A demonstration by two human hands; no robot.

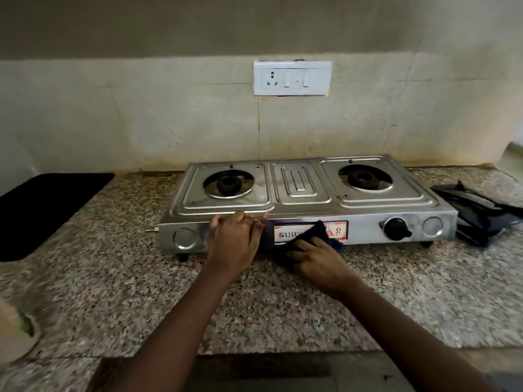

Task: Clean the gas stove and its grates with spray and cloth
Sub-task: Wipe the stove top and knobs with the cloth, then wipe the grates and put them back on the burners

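Note:
A steel two-burner gas stove (300, 190) stands on the speckled granite counter with both burners bare. Its black grates (478, 213) lie stacked to its right on the counter. My left hand (236, 239) rests on the stove's front edge, fingers curled over the rim and covering the left part of the front panel. My right hand (317, 260) presses a dark blue cloth (321, 236) against the front panel, over the brand label. One black knob (396, 229) shows on the right of the panel. No spray bottle shows clearly.
A black mat (42, 210) lies at the counter's left. A pale container (14, 332), blurred, sits at the near left edge. A white socket and switch plate (293, 77) is on the tiled wall behind the stove. The counter's front edge runs just below my forearms.

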